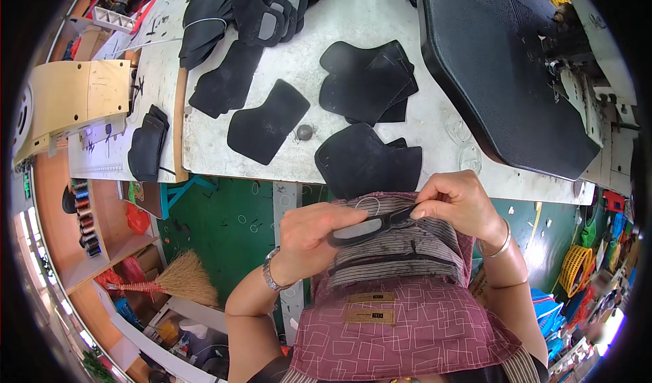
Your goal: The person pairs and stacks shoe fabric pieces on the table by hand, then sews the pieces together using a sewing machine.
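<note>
Over my lap, both hands hold a narrow black fabric piece with a grey oval patch (361, 231). My left hand (309, 237) grips its patched end, fingers closed along the edge. At the other end my right hand (458, 203) pinches the black tip between thumb and fingers. A maroon apron (407, 329) with a striped pocket lies beneath them. Just beyond, on the white table, is a black cut fabric panel (363, 160), its near edge reaching the apron. More black panels (367, 77) are stacked behind it.
A large black padded board (496, 77) covers the table's right side. Bundled black pieces with grey patches (268, 23) lie at the back left, near single panels (268, 121). A beige sewing machine (81, 101) stands far left. A straw broom (187, 279) is on the green floor.
</note>
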The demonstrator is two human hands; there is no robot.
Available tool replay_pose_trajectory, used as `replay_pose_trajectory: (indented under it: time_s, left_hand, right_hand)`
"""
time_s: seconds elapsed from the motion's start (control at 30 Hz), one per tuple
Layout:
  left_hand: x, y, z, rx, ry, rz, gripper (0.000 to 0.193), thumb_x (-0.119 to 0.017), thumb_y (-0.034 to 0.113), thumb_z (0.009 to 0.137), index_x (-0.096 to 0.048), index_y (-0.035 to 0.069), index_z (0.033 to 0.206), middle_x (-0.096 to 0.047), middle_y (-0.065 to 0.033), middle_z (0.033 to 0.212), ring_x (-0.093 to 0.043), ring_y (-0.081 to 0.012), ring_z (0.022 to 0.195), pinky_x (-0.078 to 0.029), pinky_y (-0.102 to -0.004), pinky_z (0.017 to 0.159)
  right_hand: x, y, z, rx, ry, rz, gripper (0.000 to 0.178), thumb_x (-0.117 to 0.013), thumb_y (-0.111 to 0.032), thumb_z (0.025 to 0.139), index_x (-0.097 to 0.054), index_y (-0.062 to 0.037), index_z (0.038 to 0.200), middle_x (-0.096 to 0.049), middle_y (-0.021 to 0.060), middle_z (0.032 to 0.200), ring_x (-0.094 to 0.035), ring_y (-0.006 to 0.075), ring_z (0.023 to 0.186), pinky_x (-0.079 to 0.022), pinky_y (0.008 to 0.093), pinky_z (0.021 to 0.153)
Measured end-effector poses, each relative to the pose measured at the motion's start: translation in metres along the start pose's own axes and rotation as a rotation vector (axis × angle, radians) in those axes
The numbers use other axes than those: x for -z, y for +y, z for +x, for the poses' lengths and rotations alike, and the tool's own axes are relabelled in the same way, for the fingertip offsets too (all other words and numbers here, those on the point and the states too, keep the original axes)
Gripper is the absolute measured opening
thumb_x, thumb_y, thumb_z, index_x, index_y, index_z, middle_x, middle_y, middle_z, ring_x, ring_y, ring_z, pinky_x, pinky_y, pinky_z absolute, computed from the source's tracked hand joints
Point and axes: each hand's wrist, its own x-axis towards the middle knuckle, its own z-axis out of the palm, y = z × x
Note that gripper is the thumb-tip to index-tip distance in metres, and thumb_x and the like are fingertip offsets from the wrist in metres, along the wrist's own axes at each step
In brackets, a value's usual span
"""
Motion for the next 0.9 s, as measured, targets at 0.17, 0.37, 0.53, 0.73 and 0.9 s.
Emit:
replay_pose_trajectory:
  time_s: [0.17,0.37,0.53,0.73,0.9]
  left_hand:
    - [-0.004,0.008,-0.003,-0.208,0.024,-0.005,0.026,-0.073,0.002,0.071,-0.065,0.003,0.095,-0.07,-0.0145,0.086,-0.069,-0.0259,0.072,-0.056,-0.0316,0.066]
    - [-0.014,0.013,-0.01,-0.64,-0.065,0.395,0.023,-0.063,0.006,0.078,-0.064,0.002,0.101,-0.068,-0.0146,0.089,-0.067,-0.0244,0.081,-0.057,-0.0287,0.063]
    - [-0.019,0.003,-0.003,-0.959,-0.081,0.615,0.016,-0.058,0.005,0.08,-0.068,0.004,0.092,-0.068,-0.0118,0.089,-0.066,-0.0211,0.08,-0.055,-0.0254,0.065]
    - [-0.008,0.009,-0.017,-0.858,-0.063,0.478,0.018,-0.056,0.009,0.083,-0.068,0.002,0.094,-0.067,-0.0126,0.09,-0.066,-0.0213,0.077,-0.054,-0.0255,0.064]
    - [-0.002,0.006,-0.018,-0.846,-0.117,0.563,0.018,-0.059,0.009,0.083,-0.066,0.001,0.097,-0.067,-0.0117,0.092,-0.066,-0.0216,0.078,-0.054,-0.0259,0.065]
  right_hand:
    - [-0.016,0.012,-0.014,-0.083,0.125,0.632,0.025,-0.073,-0.022,0.081,-0.058,-0.0052,0.07,-0.055,-0.0013,0.061,-0.044,0.0052,0.05,-0.035,0.0225,0.045]
    - [-0.034,0.003,-0.019,-0.203,0.288,1.203,0.026,-0.065,-0.025,0.089,-0.054,-0.0091,0.073,-0.051,-0.002,0.066,-0.037,0.0044,0.053,-0.031,0.0203,0.05]
    - [-0.03,0.005,-0.017,-0.485,0.359,1.116,0.025,-0.057,-0.019,0.093,-0.052,-0.0102,0.07,-0.047,-0.0025,0.064,-0.036,0.0057,0.053,-0.03,0.0216,0.05]
    - [0.011,0.049,-0.007,-0.26,0.906,0.697,0.028,-0.049,-0.01,0.091,-0.049,-0.008,0.063,-0.043,-0.0019,0.057,-0.037,0.0069,0.048,-0.028,0.0211,0.047]
    - [0.014,0.023,-0.016,0.016,0.392,0.008,0.002,-0.064,0.004,0.077,-0.066,0.002,0.077,-0.063,0.0091,0.077,-0.058,0.0138,0.071,-0.045,0.0253,0.062]
